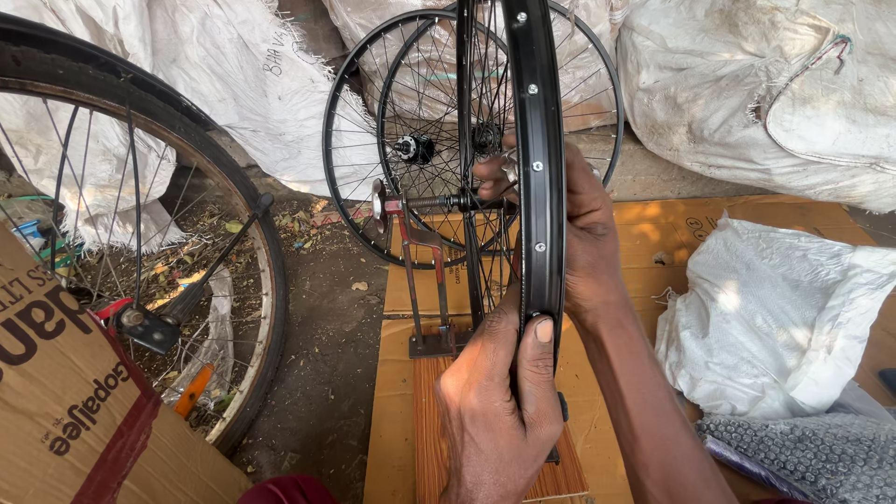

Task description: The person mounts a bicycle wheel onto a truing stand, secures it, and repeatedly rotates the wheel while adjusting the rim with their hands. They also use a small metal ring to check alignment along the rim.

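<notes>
A black spoked bicycle wheel rim [537,112] stands edge-on in a metal truing stand [425,280] on a wooden base. My left hand [499,401] pinches the rim's near edge, thumb on its inner face. My right hand [569,224] reaches past the rim on its right side, its fingers closed around something among the spokes near the hub axle [439,201]; what it holds there is partly hidden by the rim.
Two more black wheels [392,140] lean against white sacks [765,84] behind. A bicycle's tyred wheel [238,280] stands at left above a cardboard box [65,411]. Cardboard sheets [653,233], a white plastic bag [775,317] and bubble wrap [803,457] lie at right.
</notes>
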A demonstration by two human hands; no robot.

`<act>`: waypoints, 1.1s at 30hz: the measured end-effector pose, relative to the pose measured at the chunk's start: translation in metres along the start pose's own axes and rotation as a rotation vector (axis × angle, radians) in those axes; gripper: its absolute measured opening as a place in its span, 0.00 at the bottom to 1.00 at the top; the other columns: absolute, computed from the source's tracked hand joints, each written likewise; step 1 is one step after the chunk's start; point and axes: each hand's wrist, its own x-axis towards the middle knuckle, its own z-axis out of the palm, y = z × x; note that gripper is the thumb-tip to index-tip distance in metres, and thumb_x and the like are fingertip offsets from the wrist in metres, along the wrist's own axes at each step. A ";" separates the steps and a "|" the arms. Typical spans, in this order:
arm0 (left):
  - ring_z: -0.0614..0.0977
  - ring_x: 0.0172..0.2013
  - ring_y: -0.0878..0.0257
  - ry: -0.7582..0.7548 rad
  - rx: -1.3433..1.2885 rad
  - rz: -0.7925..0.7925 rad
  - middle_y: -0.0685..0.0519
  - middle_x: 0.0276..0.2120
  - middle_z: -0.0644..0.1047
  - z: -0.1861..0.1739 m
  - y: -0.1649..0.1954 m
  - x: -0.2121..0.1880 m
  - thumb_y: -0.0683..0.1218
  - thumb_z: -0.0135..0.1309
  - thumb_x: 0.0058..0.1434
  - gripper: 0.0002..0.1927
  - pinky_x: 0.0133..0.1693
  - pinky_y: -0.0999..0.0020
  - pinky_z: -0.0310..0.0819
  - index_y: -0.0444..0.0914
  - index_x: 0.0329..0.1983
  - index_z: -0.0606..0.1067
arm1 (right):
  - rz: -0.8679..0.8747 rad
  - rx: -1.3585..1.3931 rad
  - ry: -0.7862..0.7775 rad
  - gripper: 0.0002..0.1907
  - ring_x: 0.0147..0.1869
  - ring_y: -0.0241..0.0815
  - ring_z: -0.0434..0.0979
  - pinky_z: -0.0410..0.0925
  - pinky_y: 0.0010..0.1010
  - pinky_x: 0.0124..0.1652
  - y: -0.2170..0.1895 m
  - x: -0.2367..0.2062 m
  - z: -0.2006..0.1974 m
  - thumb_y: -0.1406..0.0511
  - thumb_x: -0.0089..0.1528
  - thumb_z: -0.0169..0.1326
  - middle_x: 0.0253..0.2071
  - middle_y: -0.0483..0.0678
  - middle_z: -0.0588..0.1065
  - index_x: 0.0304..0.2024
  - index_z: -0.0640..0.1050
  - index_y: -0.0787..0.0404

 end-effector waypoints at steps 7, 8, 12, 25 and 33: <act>0.83 0.21 0.61 -0.050 0.000 -0.088 0.48 0.22 0.77 -0.002 0.003 0.003 0.41 0.50 0.69 0.12 0.21 0.64 0.74 0.31 0.52 0.76 | 0.047 -0.119 0.107 0.15 0.55 0.41 0.82 0.77 0.35 0.60 0.000 -0.005 -0.003 0.69 0.71 0.56 0.57 0.55 0.80 0.60 0.74 0.61; 0.83 0.21 0.61 -0.057 -0.004 -0.101 0.48 0.22 0.77 -0.002 0.003 0.002 0.41 0.50 0.69 0.13 0.21 0.64 0.74 0.31 0.52 0.77 | 0.069 -0.111 0.129 0.16 0.56 0.42 0.82 0.77 0.35 0.58 0.000 -0.004 -0.004 0.71 0.69 0.56 0.57 0.55 0.80 0.59 0.74 0.61; 0.83 0.22 0.60 -0.017 -0.018 -0.035 0.47 0.23 0.77 -0.002 0.006 0.003 0.41 0.50 0.69 0.13 0.23 0.65 0.75 0.30 0.53 0.76 | -0.001 -0.152 0.048 0.15 0.61 0.44 0.83 0.75 0.38 0.63 -0.003 0.001 -0.005 0.74 0.69 0.57 0.56 0.56 0.80 0.57 0.73 0.62; 0.86 0.24 0.61 -0.017 -0.034 -0.034 0.45 0.25 0.79 -0.003 0.005 0.006 0.41 0.51 0.69 0.14 0.24 0.66 0.77 0.30 0.55 0.76 | 0.079 0.053 0.114 0.07 0.45 0.41 0.80 0.75 0.34 0.49 -0.002 0.007 0.013 0.72 0.72 0.52 0.44 0.50 0.78 0.52 0.76 0.63; 0.84 0.18 0.62 -0.008 -0.034 -0.225 0.47 0.23 0.81 -0.003 0.023 0.025 0.45 0.51 0.67 0.23 0.20 0.66 0.75 0.34 0.65 0.69 | -0.069 0.064 0.178 0.16 0.49 0.29 0.76 0.71 0.18 0.43 0.007 -0.008 0.007 0.74 0.71 0.55 0.49 0.44 0.77 0.59 0.72 0.53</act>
